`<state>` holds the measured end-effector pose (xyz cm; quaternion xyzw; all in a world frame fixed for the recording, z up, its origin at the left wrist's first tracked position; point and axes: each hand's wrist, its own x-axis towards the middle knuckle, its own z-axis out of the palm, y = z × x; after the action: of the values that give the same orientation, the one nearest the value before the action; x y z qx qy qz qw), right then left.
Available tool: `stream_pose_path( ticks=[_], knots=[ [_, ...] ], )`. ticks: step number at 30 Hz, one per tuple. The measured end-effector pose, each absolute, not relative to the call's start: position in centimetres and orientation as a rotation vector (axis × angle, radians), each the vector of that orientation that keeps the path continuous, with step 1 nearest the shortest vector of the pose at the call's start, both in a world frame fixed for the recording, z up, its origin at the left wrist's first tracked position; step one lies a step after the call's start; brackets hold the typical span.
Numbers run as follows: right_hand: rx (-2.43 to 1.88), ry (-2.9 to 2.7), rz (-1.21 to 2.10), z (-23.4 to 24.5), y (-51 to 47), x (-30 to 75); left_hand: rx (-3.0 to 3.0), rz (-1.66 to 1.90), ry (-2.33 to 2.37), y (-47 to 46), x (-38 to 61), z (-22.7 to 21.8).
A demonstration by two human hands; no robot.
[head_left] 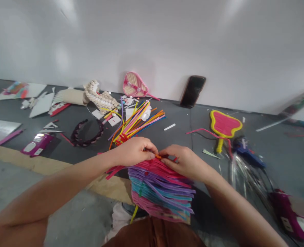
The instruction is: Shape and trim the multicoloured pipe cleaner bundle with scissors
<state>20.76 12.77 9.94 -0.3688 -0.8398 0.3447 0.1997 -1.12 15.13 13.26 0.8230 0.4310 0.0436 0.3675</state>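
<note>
Rows of fuzzy pipe cleaners in red, pink, purple and blue form a striped piece (164, 187) at the table's front edge. At its top edge, my left hand (137, 150) and my right hand (184, 160) are close together, both with fingers pinched. Between their fingertips shows a short stretch of orange pipe cleaner (158, 156). Just beyond my left hand lies a loose bundle of pipe cleaners (143, 120) in yellow, pink, orange and blue. A bent pink pipe cleaner (204, 130) rests on the table past my right hand.
A phone (193, 91) leans against the white wall (152, 41), near a pink leaf-shaped fan (135, 84). A yellow-rimmed pink paddle (225, 124) lies to the right. Leftward are a dark headband (87, 135) and a purple device (38, 144); another purple device (293, 218) stands front right.
</note>
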Motion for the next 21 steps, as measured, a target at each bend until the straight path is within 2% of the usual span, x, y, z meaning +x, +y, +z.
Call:
stream_pose_path(
  ticks=[9, 16, 21],
  knots=[
    [-1.020, -2.382, 0.633, 8.4, 11.0, 21.0, 2.099, 0.000, 1.018, 14.8, -0.8, 13.0],
    [-1.023, -2.383, 0.608, 7.8, 10.8, 21.1, 2.185, -0.221, 0.925, 15.9, -1.3, 14.6],
    [-1.019, -2.387, 0.613, 7.8, 10.7, 21.0, 2.270, -0.242, 0.840, 16.5, -1.7, 15.2]
  ],
)
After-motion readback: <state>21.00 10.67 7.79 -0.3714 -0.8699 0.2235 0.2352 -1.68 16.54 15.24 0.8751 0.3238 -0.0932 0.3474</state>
